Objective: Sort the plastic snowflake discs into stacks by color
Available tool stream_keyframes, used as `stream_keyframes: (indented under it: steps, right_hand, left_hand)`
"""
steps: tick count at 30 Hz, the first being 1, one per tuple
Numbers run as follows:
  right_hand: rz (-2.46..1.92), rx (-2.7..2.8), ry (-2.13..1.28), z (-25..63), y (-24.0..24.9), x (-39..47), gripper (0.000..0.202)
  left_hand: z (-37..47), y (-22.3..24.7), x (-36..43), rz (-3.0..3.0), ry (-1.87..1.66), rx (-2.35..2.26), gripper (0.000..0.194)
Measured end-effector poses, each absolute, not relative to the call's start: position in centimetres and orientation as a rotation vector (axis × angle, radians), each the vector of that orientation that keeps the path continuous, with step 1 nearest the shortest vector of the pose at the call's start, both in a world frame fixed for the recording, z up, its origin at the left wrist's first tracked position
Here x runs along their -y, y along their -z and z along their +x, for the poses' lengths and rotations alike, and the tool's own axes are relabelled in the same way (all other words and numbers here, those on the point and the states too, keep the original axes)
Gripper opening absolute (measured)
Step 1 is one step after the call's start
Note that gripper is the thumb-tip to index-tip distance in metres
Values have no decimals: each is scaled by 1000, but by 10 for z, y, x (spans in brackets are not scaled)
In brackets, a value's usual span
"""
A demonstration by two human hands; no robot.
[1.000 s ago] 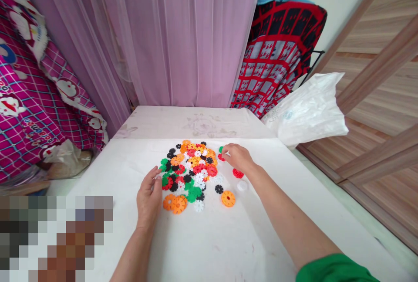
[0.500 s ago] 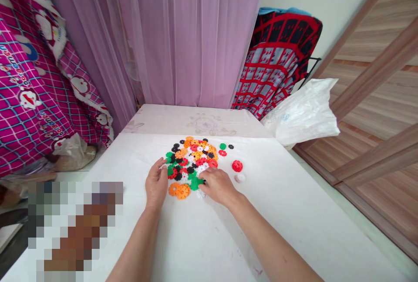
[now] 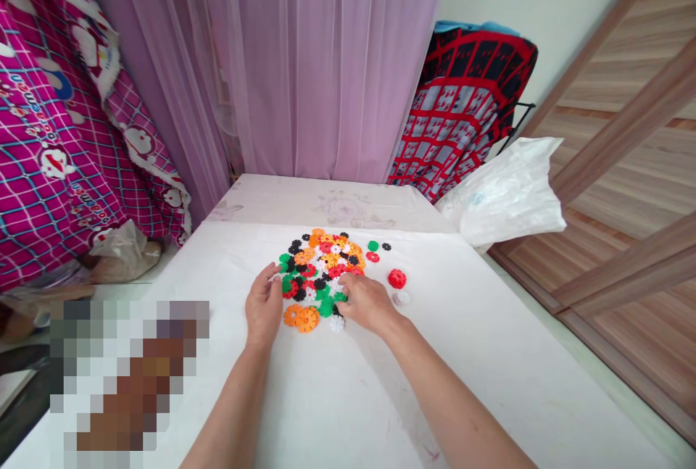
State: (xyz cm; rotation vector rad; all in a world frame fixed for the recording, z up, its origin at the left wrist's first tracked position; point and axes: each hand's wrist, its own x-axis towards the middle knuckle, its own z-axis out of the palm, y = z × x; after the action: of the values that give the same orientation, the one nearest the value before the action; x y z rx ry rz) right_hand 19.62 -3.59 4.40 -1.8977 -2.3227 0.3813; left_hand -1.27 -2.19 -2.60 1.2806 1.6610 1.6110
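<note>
Multicoloured discs (image 3: 320, 284) lie heaped mid-frame, seemingly penned by the loosely open left hand (image 3: 264, 306); the right hand (image 3: 370, 302) curls in (grip hidden, cannot tell).

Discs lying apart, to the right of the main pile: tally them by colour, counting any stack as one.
Green disc: 1
Black disc: 1
Red disc and red stack: 2
White disc: 1
Total: 5
Anything under the right hand is hidden and left out.
</note>
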Motion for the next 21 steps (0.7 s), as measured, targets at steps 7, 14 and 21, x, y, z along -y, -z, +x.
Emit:
stream_keyframes:
  steps: [7,14,21]
  right_hand:
    - [-2102,2079,-261,268,-57,-15,33]
    - [-2212,2013,-210,296,-49,-77,38]
    - [-2211,2108,-201,290,-45,-94,40]
  left_hand:
    - [-13,26,22,1267,-1587,-1671,26]
    - [-14,26,24,1290,-1552,-1703,27]
    - [-14,22,27,1281,-1535,-1729,28]
